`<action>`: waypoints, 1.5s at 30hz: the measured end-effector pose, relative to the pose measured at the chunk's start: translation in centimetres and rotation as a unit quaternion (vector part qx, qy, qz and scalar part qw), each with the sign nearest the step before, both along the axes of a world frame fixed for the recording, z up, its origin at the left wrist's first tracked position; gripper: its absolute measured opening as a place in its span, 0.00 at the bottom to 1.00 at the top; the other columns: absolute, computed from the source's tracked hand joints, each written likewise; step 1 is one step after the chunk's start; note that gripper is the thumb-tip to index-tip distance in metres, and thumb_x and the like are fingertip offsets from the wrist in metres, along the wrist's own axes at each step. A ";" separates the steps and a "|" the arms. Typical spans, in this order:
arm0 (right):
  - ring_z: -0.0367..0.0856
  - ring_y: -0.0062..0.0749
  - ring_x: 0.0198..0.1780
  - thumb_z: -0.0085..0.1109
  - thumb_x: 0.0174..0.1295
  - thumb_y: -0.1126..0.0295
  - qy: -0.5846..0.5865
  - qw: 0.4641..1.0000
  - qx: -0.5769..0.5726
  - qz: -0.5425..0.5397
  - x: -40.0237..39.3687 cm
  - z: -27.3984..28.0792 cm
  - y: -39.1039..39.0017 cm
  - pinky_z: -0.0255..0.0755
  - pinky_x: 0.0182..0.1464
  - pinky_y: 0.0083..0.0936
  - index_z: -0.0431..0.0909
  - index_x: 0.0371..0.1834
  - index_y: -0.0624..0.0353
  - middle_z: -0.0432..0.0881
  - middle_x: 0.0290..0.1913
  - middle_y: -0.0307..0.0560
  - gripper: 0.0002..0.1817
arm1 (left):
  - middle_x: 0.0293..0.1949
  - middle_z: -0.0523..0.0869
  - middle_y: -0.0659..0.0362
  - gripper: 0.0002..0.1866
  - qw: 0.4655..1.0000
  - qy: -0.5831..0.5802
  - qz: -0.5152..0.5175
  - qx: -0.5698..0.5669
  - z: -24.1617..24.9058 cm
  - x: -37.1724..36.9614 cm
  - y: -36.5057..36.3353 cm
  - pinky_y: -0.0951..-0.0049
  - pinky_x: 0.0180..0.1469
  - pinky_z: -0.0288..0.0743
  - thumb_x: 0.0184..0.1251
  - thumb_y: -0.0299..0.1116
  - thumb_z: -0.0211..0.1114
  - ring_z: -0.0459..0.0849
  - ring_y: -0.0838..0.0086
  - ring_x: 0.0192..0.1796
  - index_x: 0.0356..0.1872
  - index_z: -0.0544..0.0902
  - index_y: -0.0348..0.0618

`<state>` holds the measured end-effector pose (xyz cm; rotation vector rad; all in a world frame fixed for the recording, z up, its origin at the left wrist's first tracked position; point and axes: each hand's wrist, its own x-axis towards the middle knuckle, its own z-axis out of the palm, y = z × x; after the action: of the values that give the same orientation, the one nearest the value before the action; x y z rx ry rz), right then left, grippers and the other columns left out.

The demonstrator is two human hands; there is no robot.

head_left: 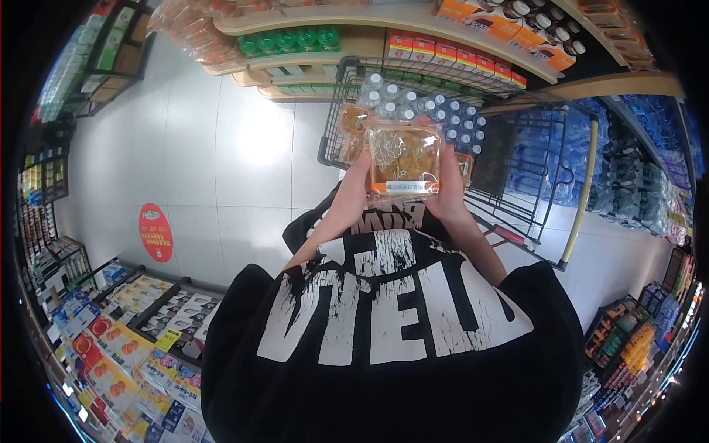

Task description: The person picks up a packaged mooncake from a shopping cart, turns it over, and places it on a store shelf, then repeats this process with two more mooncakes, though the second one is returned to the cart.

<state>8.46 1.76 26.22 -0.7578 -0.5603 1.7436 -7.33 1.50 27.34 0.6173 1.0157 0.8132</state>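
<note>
Pastry pack (404, 164) sits clamped between my left hand (357, 184) and right hand (450, 190), held by its side edges above the cart's (550, 181) near rim. It looks light, its clear wrap crinkly, slippery and easily crushed.

Both bare forearms reach forward from the black short sleeves of a printed T-shirt, drawing closer together towards the wrists. The left hand (360, 179) is raised in front of the chest with its palm turned inward, and its fingers (367, 156) point up and away from the body, pressed flat against one side of what it holds. The right hand (448, 186) mirrors it at the same height, palm facing the left one, fingers (445, 159) extended upward and clasping the opposite side, the two hands held apart.
</note>
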 end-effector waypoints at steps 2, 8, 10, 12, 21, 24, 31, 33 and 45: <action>0.56 0.32 0.67 0.26 0.71 0.52 0.005 1.000 0.005 0.007 -0.2 0.1 0.0 0.53 0.66 0.31 0.50 0.68 0.55 0.58 0.66 0.44 0.28 | 0.51 0.76 0.54 0.28 1.000 0.004 0.000 -0.010 0.2 -0.2 0.0 0.75 0.51 0.72 0.73 0.49 0.34 0.77 0.73 0.50 0.58 0.65 0.34; 0.55 0.33 0.67 0.42 0.66 0.55 -0.068 0.998 -0.001 -0.003 -0.5 0.1 0.1 0.52 0.66 0.30 0.52 0.67 0.55 0.58 0.65 0.45 0.29 | 0.59 0.71 0.52 0.30 0.999 0.007 -0.030 -0.026 0.3 -0.6 0.1 0.69 0.63 0.58 0.73 0.52 0.31 0.70 0.68 0.60 0.62 0.61 0.36; 0.55 0.32 0.66 0.47 0.63 0.56 -0.078 0.997 0.021 0.003 -0.3 0.3 0.3 0.52 0.65 0.30 0.52 0.67 0.55 0.59 0.64 0.45 0.31 | 0.58 0.71 0.52 0.30 0.999 0.008 -0.034 -0.028 0.1 -0.7 0.1 0.68 0.63 0.59 0.73 0.51 0.32 0.70 0.68 0.60 0.61 0.62 0.36; 0.56 0.32 0.66 0.51 0.60 0.58 -0.089 0.995 0.042 0.009 0.0 0.6 0.5 0.52 0.65 0.30 0.53 0.66 0.55 0.59 0.64 0.46 0.33 | 0.58 0.72 0.51 0.29 0.999 0.009 -0.038 -0.030 -0.3 -0.9 0.1 0.68 0.63 0.59 0.73 0.51 0.32 0.70 0.68 0.59 0.61 0.62 0.36; 0.58 0.30 0.64 0.49 0.61 0.58 -0.085 0.996 0.010 -0.001 0.3 0.7 0.8 0.51 0.65 0.29 0.57 0.64 0.55 0.62 0.62 0.43 0.30 | 0.57 0.72 0.51 0.30 0.998 0.024 -0.056 -0.021 -0.4 -0.7 0.6 0.69 0.61 0.61 0.71 0.52 0.31 0.71 0.68 0.59 0.60 0.63 0.37; 0.58 0.30 0.64 0.47 0.62 0.58 -0.077 0.997 0.009 0.000 0.2 0.1 0.9 0.51 0.65 0.28 0.58 0.64 0.56 0.62 0.62 0.43 0.28 | 0.57 0.72 0.52 0.30 0.998 0.029 -0.056 -0.018 -0.5 -0.7 0.6 0.69 0.60 0.62 0.71 0.52 0.31 0.71 0.68 0.59 0.60 0.63 0.36; 0.58 0.30 0.65 0.41 0.66 0.55 -0.044 0.999 -0.011 -0.004 0.3 -0.2 1.1 0.51 0.65 0.29 0.59 0.62 0.56 0.63 0.61 0.44 0.25 | 0.47 0.77 0.52 0.26 0.999 0.030 -0.020 0.000 -1.1 -0.8 0.7 0.76 0.42 0.75 0.74 0.46 0.33 0.79 0.74 0.44 0.55 0.67 0.31; 0.58 0.31 0.65 0.39 0.66 0.54 -0.030 0.999 -0.020 -0.007 0.2 -0.2 1.1 0.51 0.65 0.30 0.60 0.62 0.56 0.64 0.60 0.44 0.25 | 0.47 0.77 0.51 0.26 0.999 0.033 -0.030 0.003 -1.0 -0.7 0.8 0.76 0.44 0.76 0.74 0.46 0.33 0.79 0.73 0.45 0.55 0.66 0.31; 0.58 0.30 0.65 0.31 0.69 0.53 -0.089 0.996 -0.023 -0.022 0.1 -0.6 1.2 0.50 0.66 0.28 0.61 0.62 0.58 0.63 0.62 0.44 0.25 | 0.50 0.75 0.51 0.26 0.999 0.009 -0.020 -0.024 -1.1 -0.9 0.9 0.75 0.47 0.76 0.73 0.46 0.34 0.79 0.72 0.47 0.57 0.65 0.32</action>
<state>8.58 2.94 25.59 -0.9578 -0.6192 1.6637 -8.24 2.39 26.23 0.6028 1.0335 0.7474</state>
